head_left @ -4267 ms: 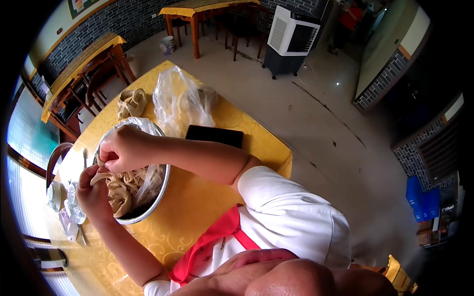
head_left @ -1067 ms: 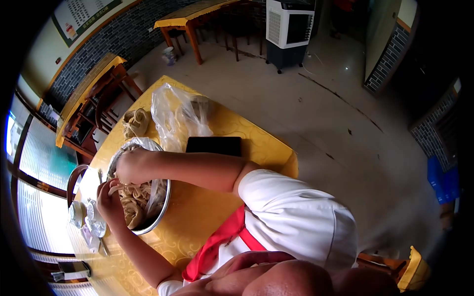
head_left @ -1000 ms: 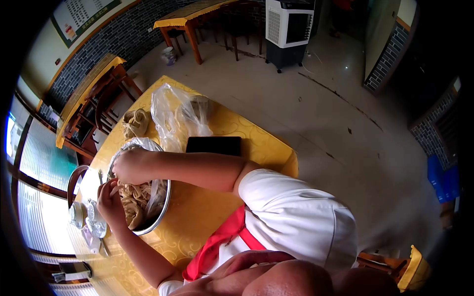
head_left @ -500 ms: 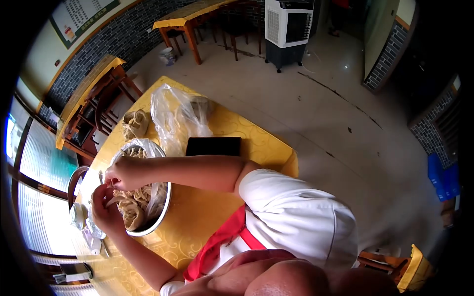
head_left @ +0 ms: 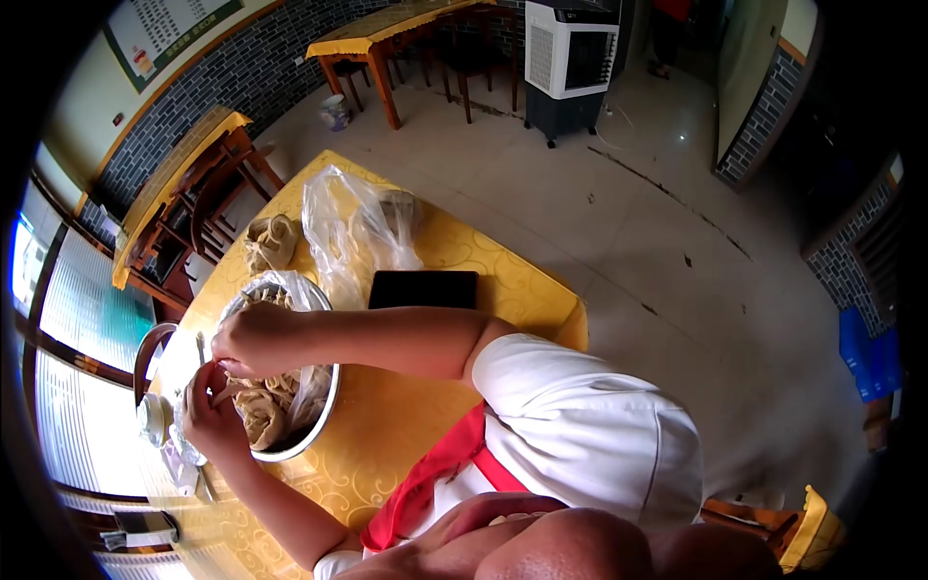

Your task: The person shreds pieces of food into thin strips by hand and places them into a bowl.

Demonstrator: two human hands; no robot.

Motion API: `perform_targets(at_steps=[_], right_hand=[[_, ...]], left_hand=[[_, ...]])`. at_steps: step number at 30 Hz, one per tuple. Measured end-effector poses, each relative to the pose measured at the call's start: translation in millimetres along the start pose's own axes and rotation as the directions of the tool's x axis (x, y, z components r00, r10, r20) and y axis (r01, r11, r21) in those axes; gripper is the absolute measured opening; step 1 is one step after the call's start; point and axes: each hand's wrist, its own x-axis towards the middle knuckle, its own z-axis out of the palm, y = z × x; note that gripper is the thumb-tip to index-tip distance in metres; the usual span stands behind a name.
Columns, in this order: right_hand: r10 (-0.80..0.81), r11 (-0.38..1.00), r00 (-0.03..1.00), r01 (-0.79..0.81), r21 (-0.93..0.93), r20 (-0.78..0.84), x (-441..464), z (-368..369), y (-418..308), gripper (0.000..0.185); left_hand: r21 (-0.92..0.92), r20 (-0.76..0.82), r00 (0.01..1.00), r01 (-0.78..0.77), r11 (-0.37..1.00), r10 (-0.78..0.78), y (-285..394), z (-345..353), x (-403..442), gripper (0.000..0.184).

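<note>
My right hand (head_left: 253, 340) is closed in a pinch over the metal bowl (head_left: 332, 411); what its fingertips hold is too small to make out. Just below it, my left hand (head_left: 211, 416) has its fingers curled round a pale beige strip (head_left: 228, 392), and the fingertips of both hands almost meet. Folded, beige, sheet-like pieces (head_left: 261, 418) fill the bowl, with clear plastic film along its inside. Another beige bundle (head_left: 270, 243) lies on the yellow table (head_left: 387, 406) beyond the bowl.
A clear plastic bag (head_left: 338, 237) and a black flat device (head_left: 423, 289) lie past my right forearm. Glassy dishes (head_left: 152, 420) and a thin utensil (head_left: 206, 483) are beside my left hand. An air cooler (head_left: 568, 72) stands on the floor; a person's legs (head_left: 664, 43) show behind.
My right hand has come up out of the bowl and towards my left hand, which has shifted slightly down and left. Since the oldest frame the view has also tilted.
</note>
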Motion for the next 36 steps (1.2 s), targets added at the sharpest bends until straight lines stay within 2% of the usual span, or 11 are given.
perform_targets(at_steps=[8, 11, 14, 17, 19, 21, 25, 26, 29, 33, 36], right_hand=[[0.012, 0.996, 0.998, -0.006, 0.094, -0.062, 1.8, -8.3, -8.0, 0.012], [0.169, 0.985, 0.984, -0.171, -0.027, -0.048, 3.4, -12.1, -7.1, 0.012], [0.123, 0.990, 0.987, -0.115, -0.084, 0.106, -0.5, -6.3, 16.2, 0.016], [0.097, 0.983, 0.991, -0.082, -0.163, 0.087, -3.1, 6.3, 25.8, 0.025], [0.012, 0.989, 0.999, -0.018, -0.149, -0.044, -3.3, 9.3, 25.9, 0.024], [0.101, 0.989, 0.993, -0.094, -0.118, 0.056, -0.9, -7.3, 15.3, 0.020], [0.210, 0.975, 0.978, -0.210, 0.067, 0.000, 3.0, -24.8, -10.4, 0.022], [0.211, 0.973, 0.974, -0.217, 0.073, 0.081, 3.6, -24.5, -12.9, 0.025], [0.190, 0.969, 0.944, -0.224, 0.101, 0.270, 4.4, -23.9, -17.2, 0.033], [0.161, 0.964, 0.939, -0.216, 0.154, 0.305, 5.5, -20.8, -14.3, 0.032], [0.141, 0.974, 0.926, -0.193, 0.119, 0.351, 4.9, -26.4, -16.1, 0.030]], left_hand=[[-0.119, 0.035, 0.999, -0.015, 0.993, 0.020, 15.1, 0.0, 2.0, 0.011], [-0.138, 0.053, 0.998, 0.022, 0.990, -0.015, 9.4, 0.0, 1.2, 0.015], [-0.106, 0.110, 0.994, 0.029, 0.994, -0.017, -15.3, 13.2, -1.1, 0.031], [-0.159, 0.207, 0.919, 0.371, 0.915, -0.336, -10.2, 23.9, -2.1, 0.055], [-0.296, 0.274, 0.898, 0.420, 0.858, -0.345, -18.4, 24.2, -2.3, 0.069], [-0.492, 0.261, 0.889, 0.458, 0.740, -0.377, -19.2, 24.3, -3.0, 0.069], [-0.527, 0.269, 0.907, 0.420, 0.739, -0.324, -9.4, 12.2, -0.5, 0.070], [-0.566, 0.266, 0.920, 0.390, 0.726, -0.287, -7.4, 12.4, -1.3, 0.070], [-0.278, 0.032, 0.999, 0.006, 0.960, 0.003, 4.7, 14.6, 1.2, 0.072], [-0.418, 0.197, 0.966, 0.235, 0.877, -0.165, 19.2, 3.5, 2.2, 0.075], [-0.379, 0.155, 0.984, 0.146, 0.914, -0.093, 15.3, 7.8, 1.2, 0.078]])
